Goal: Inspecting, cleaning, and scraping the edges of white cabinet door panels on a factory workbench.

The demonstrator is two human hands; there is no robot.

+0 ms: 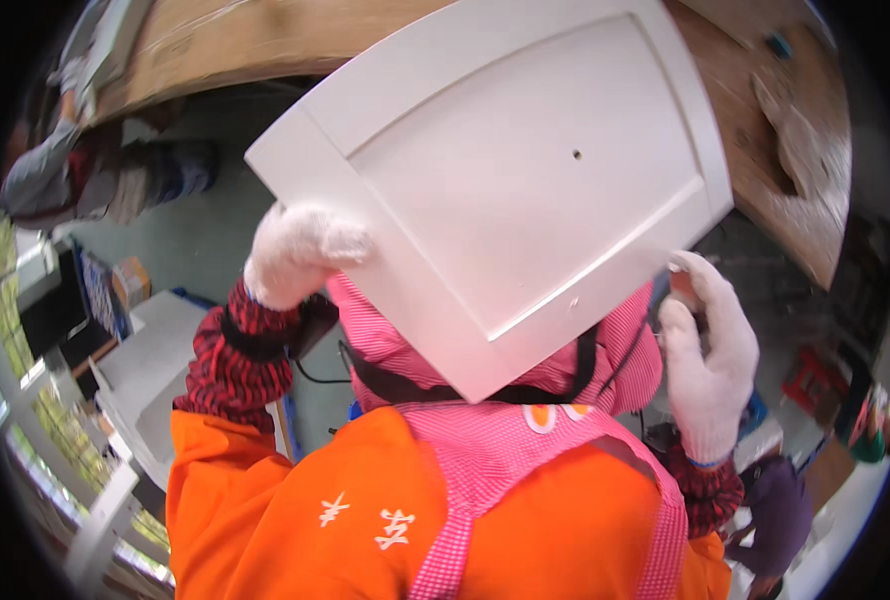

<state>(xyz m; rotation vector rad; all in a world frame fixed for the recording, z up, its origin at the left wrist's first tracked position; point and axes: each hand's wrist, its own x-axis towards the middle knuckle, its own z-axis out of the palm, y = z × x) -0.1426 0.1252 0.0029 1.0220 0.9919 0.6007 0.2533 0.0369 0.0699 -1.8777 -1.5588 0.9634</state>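
**White panel held up at both edges, close to the camera**

A white square panel (525,190), with a raised frame around a recessed centre and a small drilled hole near the middle, fills the upper centre of the view, tilted so that one corner points toward 6 o'clock. It is off any surface, carried between two gloved hands.

The left hand (300,255), in a white knit glove, is closed on the panel's edge at about 9 o'clock of the board, its fingers curled around the rim. The right hand (710,350), gloved the same way, is at about 4 o'clock, palm toward the edge and fingers upright; whether it clamps the rim or only steadies it cannot be told from here. The hands are well apart, one on each side.

The panel looks stiff and flat, probably painted wood or fibreboard: moderately heavy for its size, smooth-faced and likely slippery under cotton gloves, with corners and paint that would chip if knocked. The sound hold is on opposite framed edges, not on the thinner recessed field.

Both forearms rise from 6 o'clock, in red-and-black patterned sleeve covers (240,360) over orange sleeves (265,500), elbows bent, wrists raised. A pink checked apron (485,440) lies between them. A brown wooden board (785,130) runs across 1 o'clock.
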